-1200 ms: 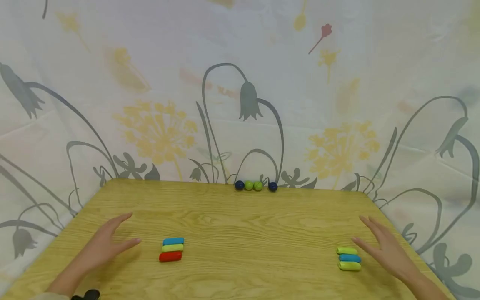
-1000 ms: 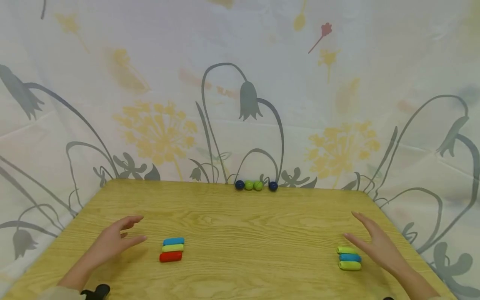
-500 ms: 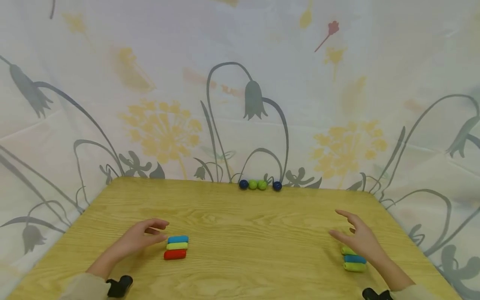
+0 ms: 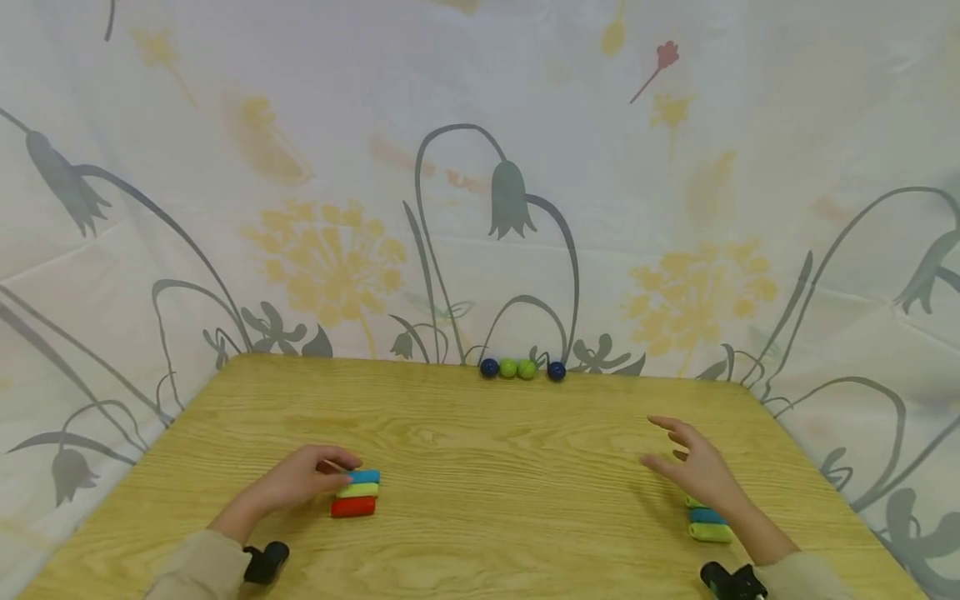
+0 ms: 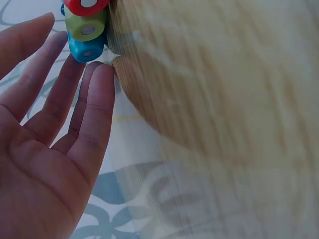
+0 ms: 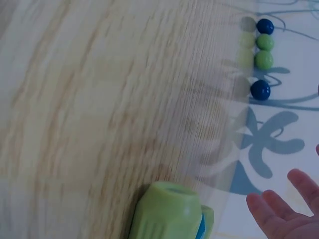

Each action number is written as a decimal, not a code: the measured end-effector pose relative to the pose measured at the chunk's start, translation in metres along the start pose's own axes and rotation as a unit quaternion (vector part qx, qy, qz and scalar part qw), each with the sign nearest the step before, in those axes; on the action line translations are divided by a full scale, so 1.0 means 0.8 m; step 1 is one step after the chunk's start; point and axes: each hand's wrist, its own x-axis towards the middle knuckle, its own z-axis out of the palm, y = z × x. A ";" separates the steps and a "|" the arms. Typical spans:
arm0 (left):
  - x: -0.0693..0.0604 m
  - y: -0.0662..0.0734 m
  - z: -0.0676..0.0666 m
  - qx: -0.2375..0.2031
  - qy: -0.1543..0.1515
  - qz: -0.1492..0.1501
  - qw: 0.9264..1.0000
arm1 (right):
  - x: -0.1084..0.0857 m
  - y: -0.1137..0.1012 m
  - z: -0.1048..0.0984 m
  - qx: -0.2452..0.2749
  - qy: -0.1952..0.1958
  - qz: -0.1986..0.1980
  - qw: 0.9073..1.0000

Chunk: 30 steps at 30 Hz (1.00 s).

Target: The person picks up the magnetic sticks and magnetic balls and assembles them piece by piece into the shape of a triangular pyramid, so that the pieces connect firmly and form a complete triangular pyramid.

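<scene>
On the left of the table lies a row of short plastic rods: blue (image 4: 366,477), light green (image 4: 360,491) and red (image 4: 353,507). My left hand (image 4: 300,479) reaches over their left ends, thumb and fingers apart around the blue rod's end. In the left wrist view the fingers of this hand (image 5: 60,119) stand close to the blue rod (image 5: 85,48); contact is unclear. My right hand (image 4: 697,475), fingers spread and holding nothing, hovers over the right-hand row, partly hiding a blue rod (image 4: 705,517) between two light green rods (image 4: 710,532).
At the table's far edge, two green balls (image 4: 517,368) sit between two dark blue balls (image 4: 556,371). Behind the wooden table (image 4: 480,467) hangs a flower-patterned cloth (image 4: 450,275). Black wrist cameras (image 4: 266,563) are worn on both wrists.
Both hands have moved inward: the left rightward to the blue rod's end, the right leftward over its row. The rods keep their places on the table; the view has shifted slightly.
</scene>
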 end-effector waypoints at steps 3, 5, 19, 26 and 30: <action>0.004 -0.002 0.001 0.015 -0.003 0.000 1.000 | 0.003 -0.002 0.003 0.008 0.000 -0.005 1.000; 0.006 -0.002 0.002 0.025 -0.002 -0.001 1.000 | 0.005 -0.003 0.005 0.012 0.001 -0.008 1.000; 0.015 0.007 0.007 0.064 0.020 0.002 0.998 | 0.026 -0.006 0.022 0.046 -0.013 -0.027 0.999; 0.019 0.027 0.020 0.064 0.072 0.001 0.995 | 0.037 -0.007 0.031 0.075 -0.016 -0.027 0.997; 0.023 0.039 0.030 0.057 0.083 0.003 0.995 | 0.044 -0.006 0.036 0.080 -0.019 -0.029 0.996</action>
